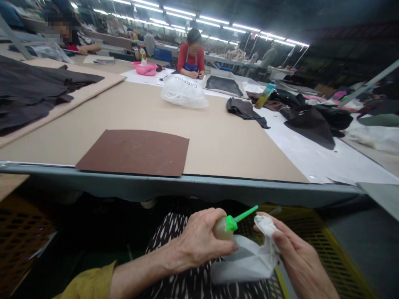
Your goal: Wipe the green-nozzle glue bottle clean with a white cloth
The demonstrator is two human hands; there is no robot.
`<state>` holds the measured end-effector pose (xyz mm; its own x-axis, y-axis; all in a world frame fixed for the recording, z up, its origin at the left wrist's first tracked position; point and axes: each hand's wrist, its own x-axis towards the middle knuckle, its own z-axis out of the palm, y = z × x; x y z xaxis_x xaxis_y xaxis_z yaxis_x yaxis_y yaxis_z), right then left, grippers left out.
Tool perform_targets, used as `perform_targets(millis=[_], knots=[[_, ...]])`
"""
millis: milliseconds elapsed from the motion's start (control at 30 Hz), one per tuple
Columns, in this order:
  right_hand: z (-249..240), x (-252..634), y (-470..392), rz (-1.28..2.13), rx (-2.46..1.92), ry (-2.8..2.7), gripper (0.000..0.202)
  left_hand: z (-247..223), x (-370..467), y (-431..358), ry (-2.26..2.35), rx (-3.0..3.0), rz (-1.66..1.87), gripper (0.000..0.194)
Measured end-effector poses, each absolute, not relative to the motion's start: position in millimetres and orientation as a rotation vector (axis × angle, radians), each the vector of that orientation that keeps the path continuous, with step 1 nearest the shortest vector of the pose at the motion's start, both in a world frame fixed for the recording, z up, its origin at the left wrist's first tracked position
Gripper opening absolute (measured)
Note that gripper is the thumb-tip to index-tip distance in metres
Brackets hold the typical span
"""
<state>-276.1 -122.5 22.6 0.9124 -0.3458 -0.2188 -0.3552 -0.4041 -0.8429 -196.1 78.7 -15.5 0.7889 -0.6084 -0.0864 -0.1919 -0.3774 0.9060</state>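
Two hands work below the table edge: my left hand (199, 243) is wrapped around a small translucent squeeze bottle (222, 228) with a bright green cap and thin nozzle (245, 215) pointing up and right, while my right hand (296, 257) pinches a crumpled white cloth (249, 259) just beside the nozzle tip. Both sit over my lap, above a yellow slatted plastic crate (330, 249) at near right. Beyond the grey table rim (218, 187), a flat, matte brown rectangular sheet (134, 151) lies on tan board. Farther off, a bulging white plastic bag (184, 92) rests mid-table, dark folded fabric (31, 93) is stacked at left and dark fabric pieces (311, 116) heaped at right. At the far end, a person in red (191, 56) bends over work near a pink basin (145, 67).
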Motion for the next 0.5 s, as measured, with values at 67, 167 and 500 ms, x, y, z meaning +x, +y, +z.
perform_targets(millis=[67,167,500], knots=[[12.5,-272.0,-115.6,-0.004,-1.948,0.487,0.062,-20.4,-201.7,74.8,-0.602,1.985,-0.446,0.032],[-2.0,-267.0,-103.9,-0.022,-1.881,0.471,0.062,-26.0,-208.0,70.8,-0.566,2.047,-0.364,0.031],[-14.5,-260.3,-86.1,-0.116,-2.072,0.364,0.046,-50.2,-209.5,54.2,-0.602,2.336,-0.086,0.039]])
